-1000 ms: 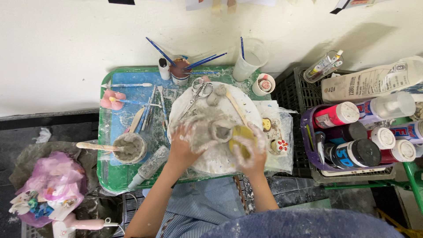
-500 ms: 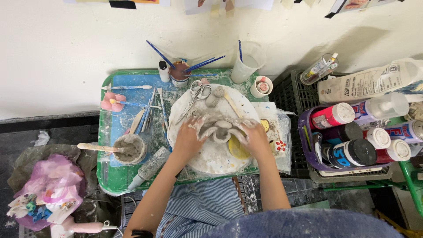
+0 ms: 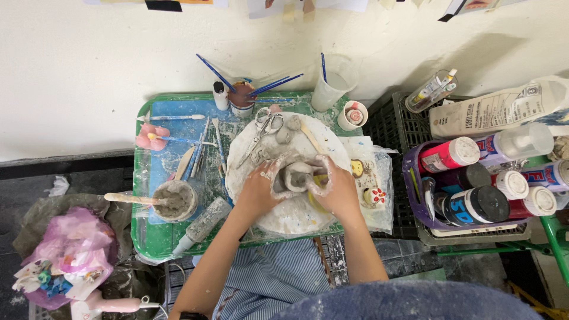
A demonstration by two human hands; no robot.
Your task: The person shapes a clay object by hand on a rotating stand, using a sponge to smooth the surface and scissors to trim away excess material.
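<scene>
Near the middle of the frame, the left hand (image 3: pixel 259 191) and right hand (image 3: pixel 335 188) cupped a small grey clay pot (image 3: pixel 294 176) from either side, fingers pressed against its wall. It sat on a round white board (image 3: pixel 290 219) over a green tray (image 3: pixel 148 237). Scissors (image 3: pixel 265 127) lay above the hands. A clay-smeared cup (image 3: pixel 175 200) stood left of them, and paint bottles (image 3: pixel 474 178) filled a basket at right.

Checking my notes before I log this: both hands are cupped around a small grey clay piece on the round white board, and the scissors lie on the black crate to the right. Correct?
Not quite. In the head view the scissors lie on the round white board, just beyond the hands, not on the black crate. The rest holds: left hand and right hand cup the small grey clay piece.
</scene>
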